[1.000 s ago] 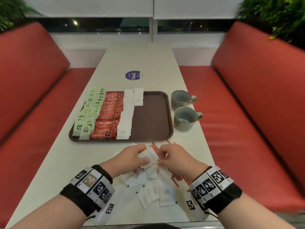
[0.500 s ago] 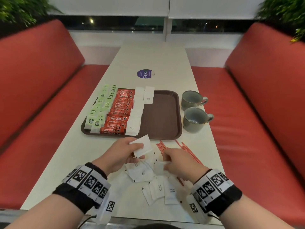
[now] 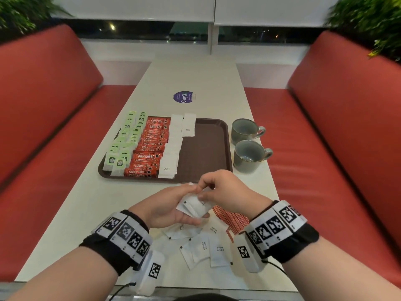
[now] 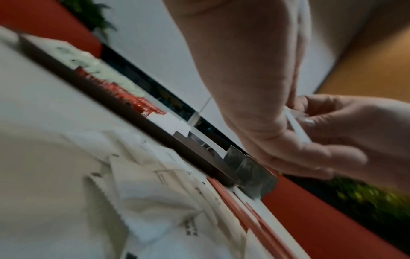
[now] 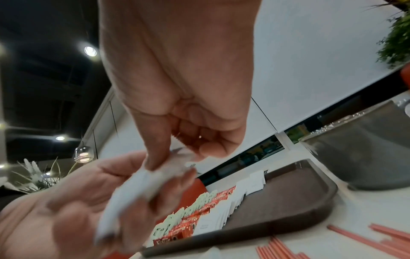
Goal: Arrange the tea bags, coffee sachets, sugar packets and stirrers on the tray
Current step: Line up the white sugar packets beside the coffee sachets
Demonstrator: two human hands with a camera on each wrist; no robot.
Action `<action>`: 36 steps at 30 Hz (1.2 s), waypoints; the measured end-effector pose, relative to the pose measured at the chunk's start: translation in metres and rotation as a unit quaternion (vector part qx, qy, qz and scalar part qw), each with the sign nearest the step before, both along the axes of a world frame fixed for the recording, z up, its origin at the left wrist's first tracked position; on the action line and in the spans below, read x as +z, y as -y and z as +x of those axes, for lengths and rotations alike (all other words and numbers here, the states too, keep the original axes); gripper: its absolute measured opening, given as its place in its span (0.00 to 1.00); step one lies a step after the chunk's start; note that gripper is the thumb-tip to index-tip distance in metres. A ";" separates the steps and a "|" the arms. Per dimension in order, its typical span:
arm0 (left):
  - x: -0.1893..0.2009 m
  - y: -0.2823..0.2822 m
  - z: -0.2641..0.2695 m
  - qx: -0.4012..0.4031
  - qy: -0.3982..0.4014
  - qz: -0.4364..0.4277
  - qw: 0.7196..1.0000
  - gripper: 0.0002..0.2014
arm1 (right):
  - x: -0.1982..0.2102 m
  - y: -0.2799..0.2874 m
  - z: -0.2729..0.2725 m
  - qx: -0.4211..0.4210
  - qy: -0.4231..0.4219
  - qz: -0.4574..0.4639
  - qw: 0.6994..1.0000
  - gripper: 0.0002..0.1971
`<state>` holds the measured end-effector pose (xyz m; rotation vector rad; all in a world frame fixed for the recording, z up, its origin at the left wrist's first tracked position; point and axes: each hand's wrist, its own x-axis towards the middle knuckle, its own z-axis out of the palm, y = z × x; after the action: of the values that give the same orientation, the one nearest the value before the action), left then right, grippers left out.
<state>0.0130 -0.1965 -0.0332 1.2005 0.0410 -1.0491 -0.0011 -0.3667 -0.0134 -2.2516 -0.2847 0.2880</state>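
The brown tray (image 3: 206,148) holds rows of green tea bags (image 3: 124,144), red coffee sachets (image 3: 150,148) and white sugar packets (image 3: 171,146). In front of it my left hand (image 3: 173,207) holds a small stack of white sugar packets (image 3: 193,206) above the table. My right hand (image 3: 217,190) pinches the top of that stack with thumb and forefinger (image 5: 155,157). Several loose sugar packets (image 3: 204,248) lie on the table below my hands. Orange stirrers (image 3: 234,220) lie beside them, partly hidden by my right wrist.
Two grey cups (image 3: 249,156) stand right of the tray. A round purple sticker (image 3: 183,97) sits on the white table (image 3: 71,213) beyond it. Red bench seats flank the table on both sides.
My right hand rose from the loose packets on the table and joined the left hand at the stack. The left hand turned its palm up under the packets.
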 end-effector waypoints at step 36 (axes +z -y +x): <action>-0.021 -0.093 0.109 0.323 0.088 0.068 0.940 0.09 | -0.064 -0.024 0.265 -0.388 -0.039 -0.019 0.921 0.12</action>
<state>0.1222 -0.1034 -0.0546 1.2754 0.3510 -0.3638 0.2639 -0.3427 -0.0777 -2.1924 0.6585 -0.0446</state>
